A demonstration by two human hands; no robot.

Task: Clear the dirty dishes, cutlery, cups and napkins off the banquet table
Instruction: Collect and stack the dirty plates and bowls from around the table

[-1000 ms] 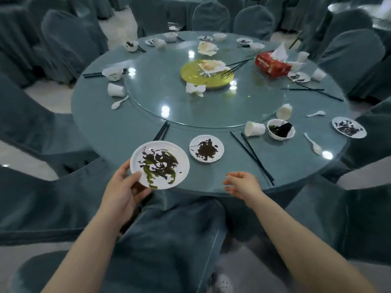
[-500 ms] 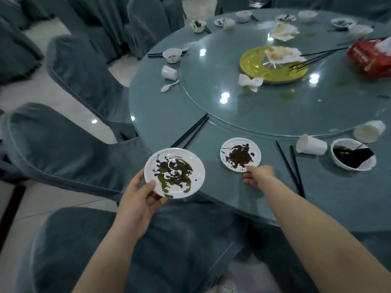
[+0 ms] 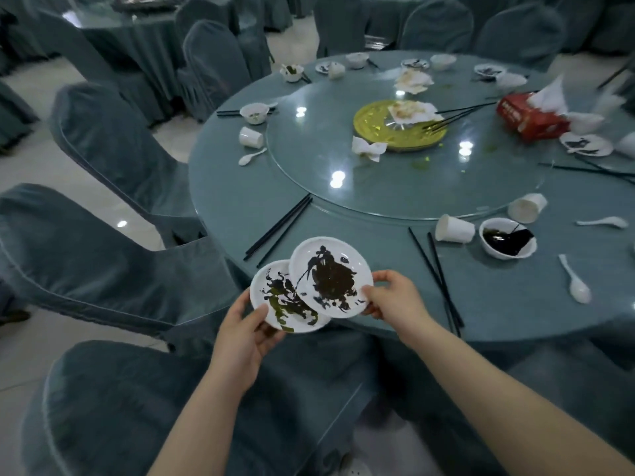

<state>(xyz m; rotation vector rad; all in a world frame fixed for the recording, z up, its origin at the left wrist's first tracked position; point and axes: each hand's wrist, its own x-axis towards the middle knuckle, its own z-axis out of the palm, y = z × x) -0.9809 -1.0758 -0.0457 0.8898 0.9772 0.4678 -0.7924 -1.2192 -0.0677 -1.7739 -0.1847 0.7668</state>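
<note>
Both forearms are bare from the frame's lower edge to the wrist, with no sleeve visible. The bare left hand (image 3: 245, 333) and bare right hand (image 3: 395, 297) carry no glove, ring or watch.

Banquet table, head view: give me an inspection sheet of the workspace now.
Surface: round table with glass turntable.
Job's things: two dirty plates, upper plate overlapping lower plate; tipped cups, sauce bowl, chopsticks, spoons, napkin.
Clutter: red tissue box, yellow platter.
Hands: left hand holds lower plate; right hand holds upper.
Cables: nothing seen.
Surroundings: covered chairs.
</note>
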